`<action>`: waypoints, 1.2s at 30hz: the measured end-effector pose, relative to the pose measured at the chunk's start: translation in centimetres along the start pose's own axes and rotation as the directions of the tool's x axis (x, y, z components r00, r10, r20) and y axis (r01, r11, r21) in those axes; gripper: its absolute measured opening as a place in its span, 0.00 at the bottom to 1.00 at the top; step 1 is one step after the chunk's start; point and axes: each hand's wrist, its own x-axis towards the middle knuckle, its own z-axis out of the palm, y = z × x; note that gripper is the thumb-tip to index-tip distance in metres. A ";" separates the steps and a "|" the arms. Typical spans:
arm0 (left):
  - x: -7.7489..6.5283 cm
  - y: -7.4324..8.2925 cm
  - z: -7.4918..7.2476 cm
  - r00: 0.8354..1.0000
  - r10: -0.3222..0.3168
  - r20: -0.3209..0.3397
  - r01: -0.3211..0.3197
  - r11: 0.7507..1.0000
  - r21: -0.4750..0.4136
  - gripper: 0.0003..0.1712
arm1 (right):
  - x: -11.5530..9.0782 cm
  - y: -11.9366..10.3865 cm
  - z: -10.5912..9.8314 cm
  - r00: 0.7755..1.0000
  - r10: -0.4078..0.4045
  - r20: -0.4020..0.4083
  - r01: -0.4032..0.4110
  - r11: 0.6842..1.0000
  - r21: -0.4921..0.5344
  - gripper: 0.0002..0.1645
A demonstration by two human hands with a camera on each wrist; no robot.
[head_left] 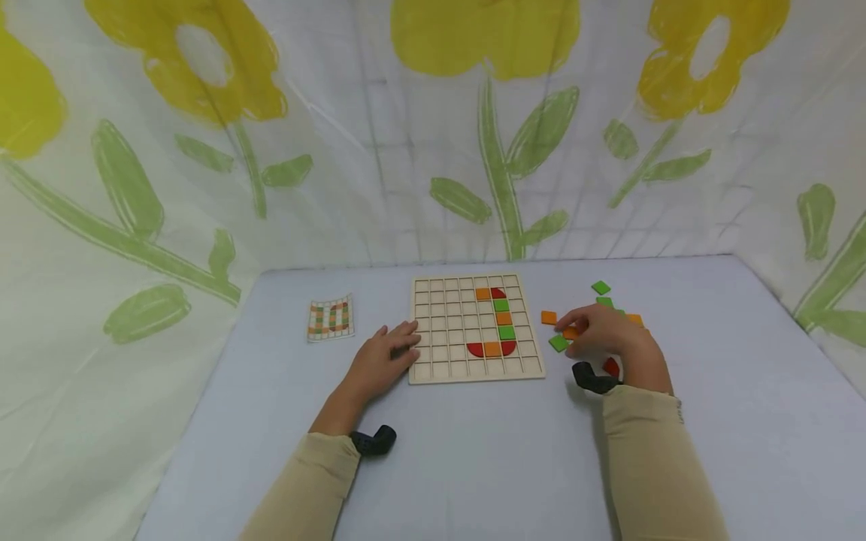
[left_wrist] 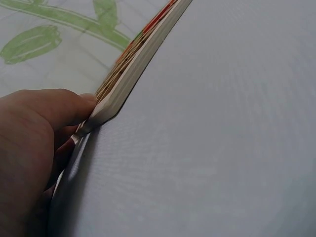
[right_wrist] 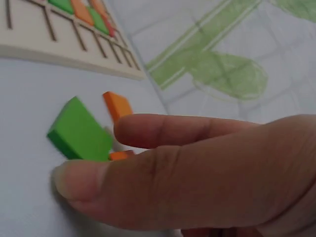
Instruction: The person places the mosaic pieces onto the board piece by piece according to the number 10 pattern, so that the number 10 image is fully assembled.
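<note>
A pale wooden grid board point(head_left: 440, 371) lies on the table, with red, orange and green pieces set in its right part. My left hand point(head_left: 386, 361) rests against the board's left edge, fingers spread; the left wrist view shows its thumb point(left_wrist: 74, 106) at the corner. Over loose tiles right of the board is my right hand point(head_left: 598, 330). Its thumb point(right_wrist: 84, 185) and index finger point(right_wrist: 163, 131) are apart, close to a green square tile point(right_wrist: 81, 131) lying on the table. An orange tile point(head_left: 570, 333) sits under its fingertips, partly covered.
Left of the board lies a small pattern card point(head_left: 330, 318). Another orange tile point(head_left: 549, 318) lies between board and right hand. Green tiles point(head_left: 601, 288) lie beyond that hand, a red rounded piece point(head_left: 612, 367) near its wrist. A flowered curtain point(head_left: 338, 188) hangs behind the table.
</note>
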 end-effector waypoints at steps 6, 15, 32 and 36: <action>0.0 0.0 -0.1 1.000 0.004 -0.005 -0.004 1.000 -0.007 0.22 | 0.7 -0.2 0.7 0.998 -0.033 -0.049 0.030 0.998 -0.060 0.20; 0.1 0.0 0.1 1.000 -0.015 0.001 0.015 1.000 -0.027 0.22 | 1.5 -1.5 1.3 0.990 -0.065 -0.128 0.059 0.997 -0.050 0.23; 0.2 -0.4 0.2 1.000 -0.001 -0.003 0.001 1.000 -0.031 0.21 | 3.8 -9.6 8.0 0.945 -0.290 -0.152 0.288 0.957 -0.036 0.18; 0.1 -0.5 0.2 1.000 0.003 -0.012 -0.004 0.999 -0.036 0.21 | 4.0 -9.9 8.6 0.949 -0.285 -0.138 0.278 0.958 -0.069 0.17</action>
